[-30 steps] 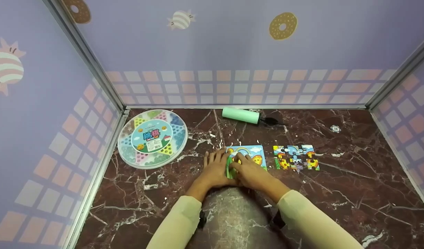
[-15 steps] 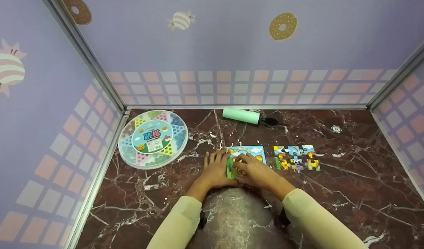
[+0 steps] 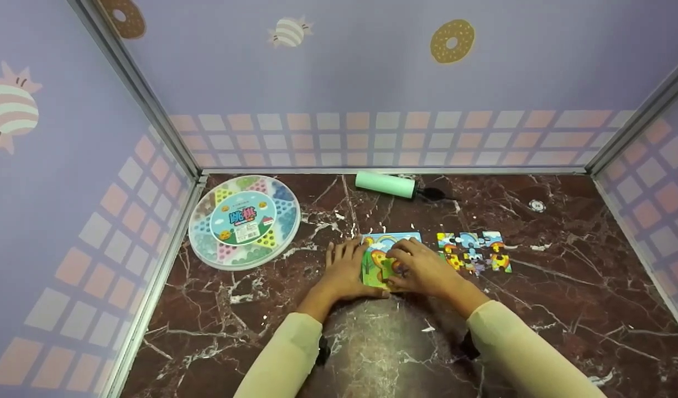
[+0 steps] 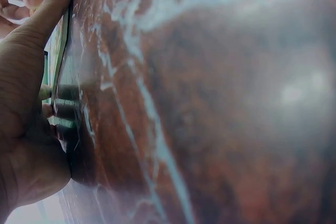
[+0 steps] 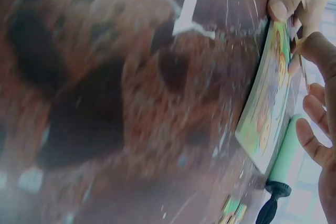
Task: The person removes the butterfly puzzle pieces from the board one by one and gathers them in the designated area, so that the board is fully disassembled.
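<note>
A small colourful jigsaw board [image 3: 376,247] with a rainbow and animal picture lies in front of me. My left hand [image 3: 343,275] rests along its left side, fingers spread, with the straight thumb [image 4: 44,17] at the near edge. Over the board my right hand [image 3: 427,271] pinches a green and yellow jigsaw piece [image 3: 389,269] between thumb and fingers. In the right wrist view the board [image 5: 270,93] appears edge-on, with the right fingers raised above it. Right of the board, several loose jigsaw pieces [image 3: 491,239] lie close together.
A round Chinese checkers set [image 3: 243,218] with a clear lid sits at the back left. Behind the board lie a mint-green hand pump [image 3: 385,184] with a black end and, farther right, a small round chip [image 3: 536,206]. Patterned walls close in the marble table [image 3: 554,287].
My right hand has moved to the right across the board, and the piece now shows between its fingers. More of the board's left part is visible. The left hand has stayed put.
</note>
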Tool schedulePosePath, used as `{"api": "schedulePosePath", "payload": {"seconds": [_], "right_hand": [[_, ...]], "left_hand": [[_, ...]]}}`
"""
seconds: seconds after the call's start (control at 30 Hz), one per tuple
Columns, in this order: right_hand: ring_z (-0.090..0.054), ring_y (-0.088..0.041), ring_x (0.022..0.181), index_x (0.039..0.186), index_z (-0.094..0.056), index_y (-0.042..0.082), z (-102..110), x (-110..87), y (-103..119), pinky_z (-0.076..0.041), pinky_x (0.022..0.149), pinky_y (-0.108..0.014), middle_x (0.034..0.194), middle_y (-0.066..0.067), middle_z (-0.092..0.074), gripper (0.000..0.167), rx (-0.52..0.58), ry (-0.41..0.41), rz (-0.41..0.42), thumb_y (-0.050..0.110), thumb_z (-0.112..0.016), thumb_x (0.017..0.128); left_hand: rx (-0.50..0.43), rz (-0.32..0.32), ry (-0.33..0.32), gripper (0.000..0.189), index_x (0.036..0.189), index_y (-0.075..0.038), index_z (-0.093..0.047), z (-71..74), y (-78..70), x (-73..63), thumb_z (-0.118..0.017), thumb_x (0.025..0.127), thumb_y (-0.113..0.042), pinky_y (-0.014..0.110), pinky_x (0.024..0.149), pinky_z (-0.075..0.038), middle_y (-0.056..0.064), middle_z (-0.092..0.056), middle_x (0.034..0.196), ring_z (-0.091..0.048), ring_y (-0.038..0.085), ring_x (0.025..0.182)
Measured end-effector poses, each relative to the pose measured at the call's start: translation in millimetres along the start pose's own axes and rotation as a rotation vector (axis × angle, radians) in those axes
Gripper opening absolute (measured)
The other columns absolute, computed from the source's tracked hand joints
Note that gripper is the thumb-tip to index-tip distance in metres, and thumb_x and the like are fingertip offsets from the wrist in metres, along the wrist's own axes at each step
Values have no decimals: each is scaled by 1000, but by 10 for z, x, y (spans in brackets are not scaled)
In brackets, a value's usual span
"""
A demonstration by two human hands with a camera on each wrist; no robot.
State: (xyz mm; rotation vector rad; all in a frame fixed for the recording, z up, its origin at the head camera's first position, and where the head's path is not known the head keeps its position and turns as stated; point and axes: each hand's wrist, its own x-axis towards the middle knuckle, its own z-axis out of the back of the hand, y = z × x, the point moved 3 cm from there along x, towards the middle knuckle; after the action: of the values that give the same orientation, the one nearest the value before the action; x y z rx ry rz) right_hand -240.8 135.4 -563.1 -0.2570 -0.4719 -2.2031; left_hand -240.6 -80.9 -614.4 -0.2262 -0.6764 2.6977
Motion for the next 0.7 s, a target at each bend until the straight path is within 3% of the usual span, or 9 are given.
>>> {"api": "schedulePosePath", "payload": {"seconds": [0.23, 0.37, 0.5, 0.7], "right_hand": [[-65, -27, 110, 117, -78, 10, 93, -177, -126, -61, 93, -47, 120, -7, -73, 39, 5, -4, -17, 31, -95, 89], [-64, -28, 109, 105, -79, 13, 145, -294, -199, -60, 95, -51, 119, -7, -72, 31, 4, -9, -19, 31, -95, 87], [-66, -32, 110, 94, -78, 14, 188, -410, -254, -59, 99, -56, 118, -10, -73, 27, -9, -43, 13, 30, -97, 84], [-67, -34, 109, 92, -79, 16, 241, -586, -332, -59, 98, -59, 119, -13, -75, 25, -53, -77, 69, 28, -98, 80]], "left_hand": [[-9, 21, 35, 132, 174, -14, -31, -4, 7, 5, -88, 74, -78, 70, 138, -2, 12, -18, 186, -17, 43, 170], [0, 30, 40, 132, 175, -15, -30, 24, -10, -11, -87, 75, -79, 70, 138, -4, 12, -18, 186, -18, 42, 170], [17, 31, 36, 132, 175, -16, -30, 50, -28, -25, -86, 75, -82, 70, 138, -5, 11, -18, 186, -19, 41, 170], [31, 29, 33, 134, 176, -17, -29, 49, -38, -17, -86, 74, -83, 70, 138, -5, 10, -19, 186, -19, 40, 170]]}}
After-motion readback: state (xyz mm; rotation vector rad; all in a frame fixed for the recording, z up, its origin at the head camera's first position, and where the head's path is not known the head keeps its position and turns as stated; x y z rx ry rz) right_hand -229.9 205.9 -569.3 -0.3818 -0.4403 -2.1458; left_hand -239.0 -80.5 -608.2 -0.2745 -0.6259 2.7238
